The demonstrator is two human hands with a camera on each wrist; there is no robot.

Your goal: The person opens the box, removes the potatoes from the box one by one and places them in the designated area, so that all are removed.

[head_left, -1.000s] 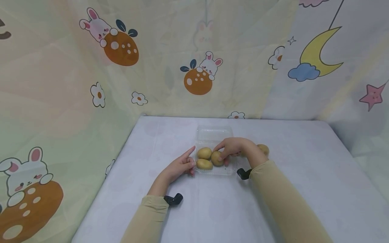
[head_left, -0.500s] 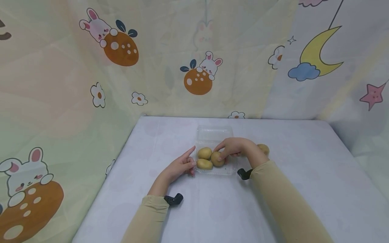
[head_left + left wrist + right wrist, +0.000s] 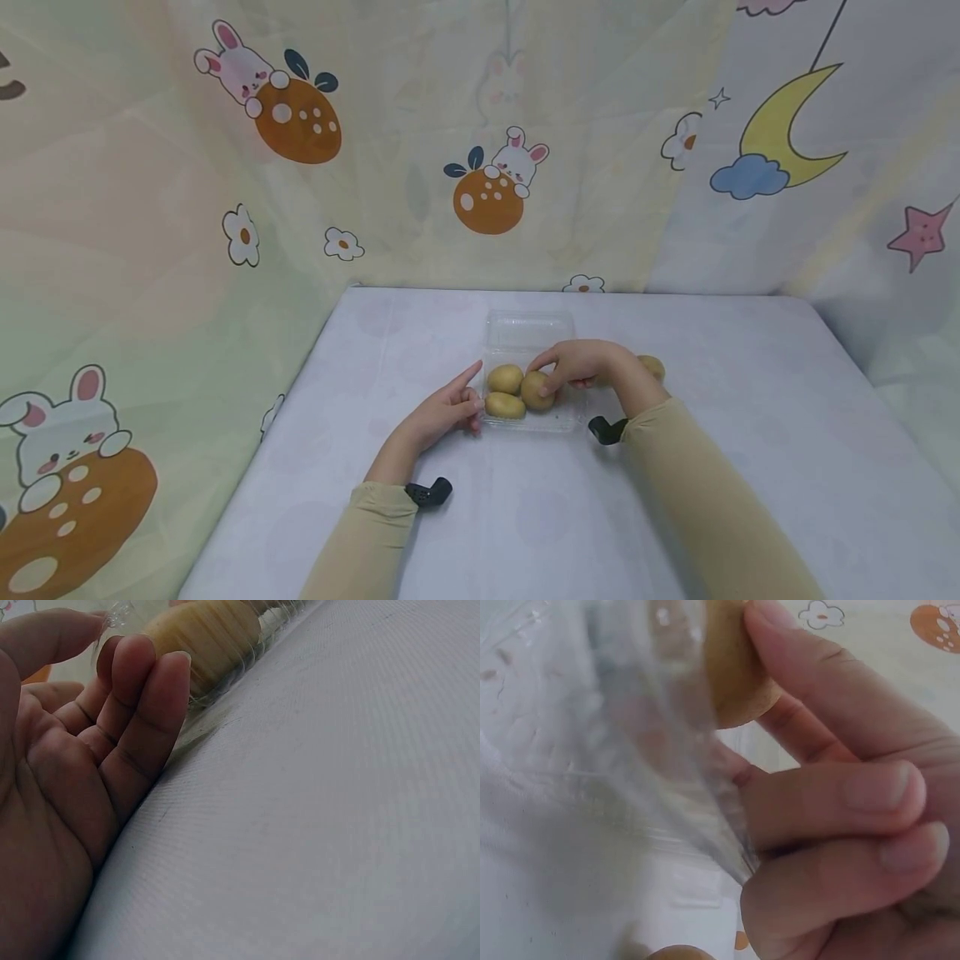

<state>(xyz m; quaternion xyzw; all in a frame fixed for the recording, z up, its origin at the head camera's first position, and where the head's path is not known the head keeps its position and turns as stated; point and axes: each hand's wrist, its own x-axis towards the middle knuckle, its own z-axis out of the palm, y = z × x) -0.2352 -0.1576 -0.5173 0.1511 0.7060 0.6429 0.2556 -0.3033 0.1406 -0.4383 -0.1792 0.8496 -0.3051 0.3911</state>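
A clear plastic clamshell box point(image 3: 551, 422) lies with its lid point(image 3: 528, 330) folded back, away from me. On its left side sit two potatoes, one farther back point(image 3: 505, 378) and one in front point(image 3: 505, 406). My right hand point(image 3: 581, 362) reaches in from the right and grips a third potato point(image 3: 536, 392) beside them with thumb and forefinger. In the right wrist view that potato point(image 3: 735, 667) shows past the blurred plastic wall. At the box's left edge, my left hand point(image 3: 442, 410) holds the rim, forefinger extended. The left wrist view shows its thumb point(image 3: 56, 637) at the plastic.
Another potato point(image 3: 651, 367) lies on the table to the right of the box, partly behind my right forearm. A pale cloth covers the table point(image 3: 480, 517). A printed curtain point(image 3: 390, 150) hangs behind the table's far edge and at both sides.
My right wrist has shifted very slightly to the right, and a fingertip that showed below the gripped potato is now hidden. My left hand and the box have stayed in place.
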